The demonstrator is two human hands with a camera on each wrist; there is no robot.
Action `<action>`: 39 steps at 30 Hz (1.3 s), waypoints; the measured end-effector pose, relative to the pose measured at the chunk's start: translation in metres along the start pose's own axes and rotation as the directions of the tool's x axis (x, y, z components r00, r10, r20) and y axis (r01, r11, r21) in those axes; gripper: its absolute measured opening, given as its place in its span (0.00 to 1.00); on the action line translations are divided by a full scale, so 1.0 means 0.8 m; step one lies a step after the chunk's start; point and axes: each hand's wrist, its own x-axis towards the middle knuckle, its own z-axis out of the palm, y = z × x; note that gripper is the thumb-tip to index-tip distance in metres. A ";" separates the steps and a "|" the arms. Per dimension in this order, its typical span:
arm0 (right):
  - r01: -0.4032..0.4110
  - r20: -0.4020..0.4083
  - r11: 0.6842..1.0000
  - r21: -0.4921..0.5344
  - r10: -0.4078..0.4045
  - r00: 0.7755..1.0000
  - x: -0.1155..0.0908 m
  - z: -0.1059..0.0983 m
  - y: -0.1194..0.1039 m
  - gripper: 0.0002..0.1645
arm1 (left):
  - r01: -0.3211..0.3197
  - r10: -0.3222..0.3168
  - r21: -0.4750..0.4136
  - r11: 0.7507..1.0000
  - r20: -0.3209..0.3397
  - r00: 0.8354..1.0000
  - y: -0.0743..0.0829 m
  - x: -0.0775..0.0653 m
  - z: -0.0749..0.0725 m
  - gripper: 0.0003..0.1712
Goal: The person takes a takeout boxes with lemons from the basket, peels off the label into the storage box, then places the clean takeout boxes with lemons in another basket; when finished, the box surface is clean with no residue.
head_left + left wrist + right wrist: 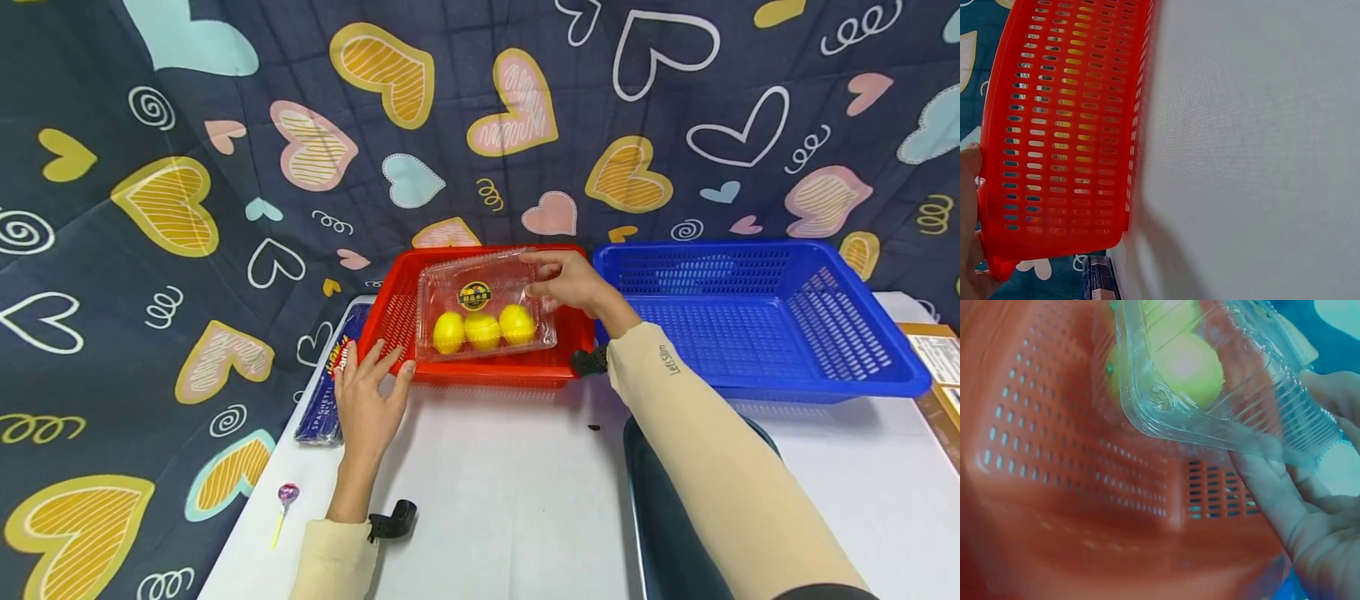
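Note:
My right hand (568,282) grips the right side of a clear plastic fruit box (498,279), its thumb and fingers around the ribbed wall in the right wrist view. Three yellow lemons (482,331) lie in a row along the box's near side, and its lid carries a round black label (474,296). The box is tilted, overlapping the inside of a red basket (573,350). At that basket's front left corner, my left hand (371,408) touches the rim with spread, fairly straight fingers.
A blue basket (720,333) stands right of the red one. Left of it lies a blue spaghetti pack (322,408), with a lollipop (287,493) nearer the front. A dark tray (675,517) sits under my right forearm. Heart-patterned cloth (450,108) hangs behind.

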 end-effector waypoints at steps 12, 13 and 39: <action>0.039 -0.056 0.999 0.016 -0.038 0.998 -0.010 -0.022 -0.010 0.36 | -0.006 0.006 -0.004 1.000 -0.019 1.000 0.000 0.000 0.000 0.24; 0.045 -0.058 0.999 0.015 -0.044 0.997 -0.012 -0.023 -0.012 0.36 | -0.007 0.007 -0.004 1.000 -0.020 1.000 0.000 0.000 0.000 0.24; 0.181 -0.159 0.983 -0.007 -0.180 0.971 -0.096 -0.066 -0.045 0.35 | -0.008 0.007 -0.015 1.000 -0.031 0.999 -0.002 -0.001 0.007 0.23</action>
